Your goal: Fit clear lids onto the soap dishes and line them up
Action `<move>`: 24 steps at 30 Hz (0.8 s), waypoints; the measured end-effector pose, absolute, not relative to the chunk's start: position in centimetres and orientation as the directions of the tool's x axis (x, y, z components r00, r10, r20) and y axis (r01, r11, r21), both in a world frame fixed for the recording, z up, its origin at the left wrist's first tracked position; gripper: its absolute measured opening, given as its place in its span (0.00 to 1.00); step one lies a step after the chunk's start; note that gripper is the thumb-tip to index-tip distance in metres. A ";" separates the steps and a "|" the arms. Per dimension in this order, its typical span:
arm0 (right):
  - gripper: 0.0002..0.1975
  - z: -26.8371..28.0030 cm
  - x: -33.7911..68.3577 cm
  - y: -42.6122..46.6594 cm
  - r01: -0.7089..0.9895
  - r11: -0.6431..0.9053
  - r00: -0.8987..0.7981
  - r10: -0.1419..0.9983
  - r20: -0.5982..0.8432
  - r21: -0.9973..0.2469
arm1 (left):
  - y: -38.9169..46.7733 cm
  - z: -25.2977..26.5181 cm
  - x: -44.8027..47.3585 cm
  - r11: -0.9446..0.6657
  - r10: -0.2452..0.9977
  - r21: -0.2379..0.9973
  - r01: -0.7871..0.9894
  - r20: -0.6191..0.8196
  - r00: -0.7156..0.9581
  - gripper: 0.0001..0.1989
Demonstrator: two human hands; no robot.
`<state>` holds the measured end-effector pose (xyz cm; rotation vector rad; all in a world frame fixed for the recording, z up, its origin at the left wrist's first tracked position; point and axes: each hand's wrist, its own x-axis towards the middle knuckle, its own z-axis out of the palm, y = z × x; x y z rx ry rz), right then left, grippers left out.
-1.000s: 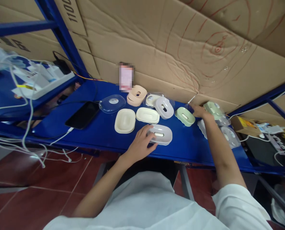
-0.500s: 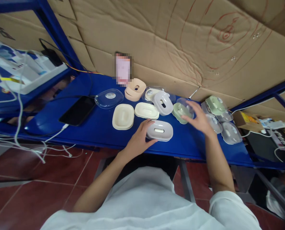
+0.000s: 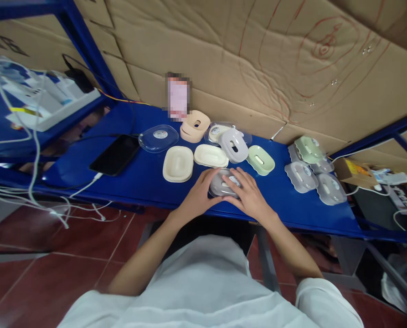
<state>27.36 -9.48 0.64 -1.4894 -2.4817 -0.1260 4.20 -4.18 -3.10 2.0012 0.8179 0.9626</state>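
Since the earlier frames the right hand [image 3: 247, 197] has come back from the far right of the blue shelf [image 3: 145, 182], where it was reaching among the clear lids, and now lies over the grey soap dish [image 3: 220, 186] together with a clear lid [image 3: 231, 182] it seems to have carried over; the left hand [image 3: 198, 197] has stayed at the dish's left end throughout. Both hands are curled loosely around the dish, the left with fingers wrapped on its near-left edge, the right with fingers spread flat on top of the lid, pressing rather than pinching. To seat the lid well, I would judge it best to keep the left hand steadying the base, line the lid's oval up with the rim all round, then press evenly from the middle outward so neither end rides up. The dish sits near the front edge of the shelf, just in front of a cream tray [image 3: 211, 156] and a pale lilac dish [image 3: 234, 146], with a green dish [image 3: 260, 160] close on its right. It is a small oval of pale grey plastic with a slot in its insert, mostly hidden under the fingers; the lid over it is transparent and carries a small round sticker, barely visible between the fingers.
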 end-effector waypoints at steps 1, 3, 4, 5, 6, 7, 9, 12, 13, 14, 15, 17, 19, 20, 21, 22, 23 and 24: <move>0.32 0.6 27.4 -9.5 0.873 0.486 -0.463 0.849 0.253 -0.033 | -4.1 -3.1 4.2 -0.515 0.778 0.831 0.211 0.349 0.523 0.42; 0.31 0.6 27.4 -9.5 0.869 0.495 -0.476 0.843 0.252 -0.016 | -4.1 -3.0 4.1 -0.519 0.767 0.830 0.202 0.349 0.538 0.40; 0.31 0.6 27.4 -9.4 0.868 0.495 -0.476 0.844 0.246 -0.019 | -4.0 -3.0 4.1 -0.520 0.765 0.831 0.199 0.349 0.541 0.40; 0.31 0.6 27.4 -9.3 0.869 0.494 -0.475 0.848 0.236 -0.026 | -4.0 -2.9 4.0 -0.521 0.763 0.830 0.199 0.349 0.544 0.40; 0.32 0.7 27.4 -9.2 0.869 0.493 -0.474 0.852 0.224 -0.038 | -4.0 -2.9 4.0 -0.522 0.762 0.829 0.199 0.348 0.546 0.40; 0.33 0.7 27.4 -9.1 0.867 0.495 -0.474 0.854 0.214 -0.052 | -4.0 -2.8 4.0 -0.522 0.762 0.829 0.201 0.346 0.548 0.40; 0.35 0.7 28.0 -9.1 0.858 0.505 -0.480 0.853 0.205 -0.095 | -4.1 -2.7 4.0 -0.515 0.763 0.831 0.210 0.333 0.555 0.40; 0.35 0.6 31.0 -9.9 0.896 0.420 -0.370 0.884 0.285 -0.142 | -4.3 -2.5 4.0 -0.497 0.771 0.835 0.235 0.302 0.560 0.40; 0.33 0.5 32.6 -10.4 0.933 0.333 -0.272 0.902 0.336 -0.137 | -4.3 -2.4 4.0 -0.494 0.774 0.834 0.244 0.294 0.561 0.41; 0.31 0.3 34.4 -11.0 0.971 0.206 -0.144 0.909 0.392 -0.121 | -4.4 -2.3 4.0 -0.492 0.776 0.833 0.251 0.290 0.560 0.41; 0.30 0.1 36.4 -11.7 0.994 0.064 -0.017 0.896 0.444 -0.092 | -4.4 -2.3 4.0 -0.491 0.778 0.832 0.257 0.286 0.560 0.42; 0.30 -0.6 40.2 -13.3 0.985 -0.171 0.156 0.853 0.497 -0.015 | -4.4 -2.3 3.9 -0.490 0.777 0.830 0.267 0.277 0.565 0.42; 0.31 -1.2 43.3 -14.9 0.956 -0.294 0.245 0.841 0.483 0.026 | -4.3 -2.3 3.9 -0.492 0.775 0.825 0.278 0.269 0.572 0.42; 0.32 -1.5 44.4 -15.5 0.945 -0.325 0.272 0.840 0.469 0.033 | -4.3 -2.4 3.9 -0.494 0.773 0.822 0.283 0.266 0.576 0.42; 0.33 -1.8 45.2 -16.0 0.939 -0.342 0.290 0.842 0.455 0.035 | -4.3 -2.4 3.9 -0.498 0.771 0.818 0.287 0.266 0.579 0.42; 0.33 -2.0 45.8 -16.3 0.935 -0.354 0.303 0.842 0.447 0.032 | -4.4 -2.4 4.0 -0.502 0.769 0.815 0.290 0.267 0.581 0.42; 0.34 -2.1 46.2 -16.4 0.931 -0.364 0.315 0.839 0.444 0.027 | -4.4 -2.5 4.0 -0.505 0.768 0.812 0.292 0.268 0.582 0.42; 0.34 -2.2 46.4 -16.3 0.927 -0.375 0.328 0.834 0.443 0.018 | -4.5 -2.5 4.0 -0.506 0.768 0.810 0.296 0.267 0.582 0.42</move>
